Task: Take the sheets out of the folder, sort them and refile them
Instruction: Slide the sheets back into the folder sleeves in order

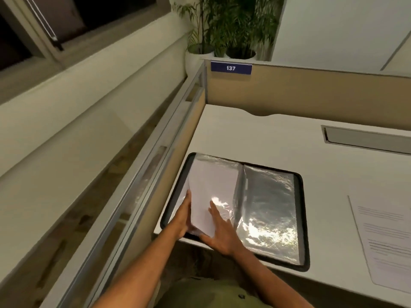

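A black display folder [300, 218] lies open on the white desk, its clear plastic sleeves shining. A white sheet [213, 185] lies on the folder's left page. My left hand [183, 215] touches the sheet's left edge with straight fingers. My right hand [219, 230] lies flat on the sheet near its lower right part, fingers spread. The right page's sleeve [269, 207] looks dark, with no sheet to be seen in it. A printed sheet [384, 238] lies on the desk to the right of the folder.
A beige partition [311, 87] with a blue "137" label [231, 68] closes off the desk's far side, and another partition runs along the left. A cable tray slot [364, 140] sits at the back right. Potted plants [233, 25] stand behind the partition.
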A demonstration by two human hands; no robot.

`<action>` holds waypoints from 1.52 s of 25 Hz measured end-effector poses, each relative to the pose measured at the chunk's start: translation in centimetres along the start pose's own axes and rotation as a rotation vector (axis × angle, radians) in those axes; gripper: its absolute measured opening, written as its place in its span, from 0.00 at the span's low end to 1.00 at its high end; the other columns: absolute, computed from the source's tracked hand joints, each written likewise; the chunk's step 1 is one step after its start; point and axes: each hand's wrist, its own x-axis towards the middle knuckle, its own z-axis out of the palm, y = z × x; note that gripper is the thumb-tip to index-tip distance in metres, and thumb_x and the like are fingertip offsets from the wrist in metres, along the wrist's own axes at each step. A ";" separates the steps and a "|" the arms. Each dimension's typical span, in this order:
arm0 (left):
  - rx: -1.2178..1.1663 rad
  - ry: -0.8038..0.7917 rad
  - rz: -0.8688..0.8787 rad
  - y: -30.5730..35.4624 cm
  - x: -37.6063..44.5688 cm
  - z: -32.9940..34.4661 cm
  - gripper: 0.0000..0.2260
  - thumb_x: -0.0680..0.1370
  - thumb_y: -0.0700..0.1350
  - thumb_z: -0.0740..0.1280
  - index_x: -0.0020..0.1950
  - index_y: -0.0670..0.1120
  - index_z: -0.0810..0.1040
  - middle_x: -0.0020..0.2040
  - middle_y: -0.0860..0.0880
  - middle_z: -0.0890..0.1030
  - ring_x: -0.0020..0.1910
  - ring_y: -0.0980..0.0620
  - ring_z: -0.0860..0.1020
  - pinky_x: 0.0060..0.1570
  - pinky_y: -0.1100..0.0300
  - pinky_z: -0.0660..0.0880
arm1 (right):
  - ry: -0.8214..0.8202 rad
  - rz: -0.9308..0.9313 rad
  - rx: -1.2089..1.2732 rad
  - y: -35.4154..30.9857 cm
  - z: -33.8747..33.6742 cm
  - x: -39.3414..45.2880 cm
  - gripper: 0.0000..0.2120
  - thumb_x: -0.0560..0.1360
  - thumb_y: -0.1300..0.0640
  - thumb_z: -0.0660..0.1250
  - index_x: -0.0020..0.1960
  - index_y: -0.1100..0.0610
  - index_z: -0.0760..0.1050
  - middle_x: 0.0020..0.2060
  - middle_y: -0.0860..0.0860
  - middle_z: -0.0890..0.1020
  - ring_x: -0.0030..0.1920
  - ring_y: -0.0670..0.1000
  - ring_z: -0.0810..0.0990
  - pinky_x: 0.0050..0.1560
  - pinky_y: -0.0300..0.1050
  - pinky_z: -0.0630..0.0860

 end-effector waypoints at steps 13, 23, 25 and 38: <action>0.505 0.506 0.120 -1.5 2.1 -5.2 0.11 0.83 0.47 0.68 0.46 0.40 0.78 0.44 0.43 0.80 0.45 0.41 0.82 0.41 0.45 0.85 | 0.071 -0.096 -0.226 3.2 0.1 0.2 0.29 0.79 0.44 0.64 0.79 0.49 0.66 0.83 0.49 0.57 0.82 0.52 0.55 0.80 0.46 0.56; 1.367 0.587 0.469 -2.3 0.6 -2.3 0.20 0.78 0.45 0.72 0.70 0.49 0.73 0.69 0.44 0.73 0.67 0.43 0.72 0.62 0.48 0.71 | 0.296 0.014 -0.180 6.8 -2.9 -1.9 0.25 0.81 0.50 0.63 0.76 0.55 0.71 0.75 0.55 0.73 0.75 0.56 0.69 0.77 0.49 0.65; 1.353 0.401 0.513 -2.7 1.5 -0.4 0.18 0.80 0.49 0.70 0.70 0.51 0.74 0.70 0.47 0.73 0.69 0.44 0.71 0.67 0.45 0.67 | 0.382 0.128 -0.119 8.6 -4.6 -3.0 0.23 0.83 0.47 0.61 0.75 0.54 0.72 0.73 0.54 0.74 0.74 0.54 0.71 0.76 0.48 0.64; 1.437 -0.150 0.763 -7.0 5.9 22.6 0.15 0.83 0.49 0.64 0.70 0.51 0.75 0.73 0.49 0.73 0.72 0.46 0.71 0.70 0.45 0.65 | 0.748 0.550 0.005 22.8 -14.9 -15.5 0.26 0.84 0.48 0.65 0.79 0.52 0.65 0.81 0.52 0.64 0.82 0.56 0.59 0.81 0.56 0.57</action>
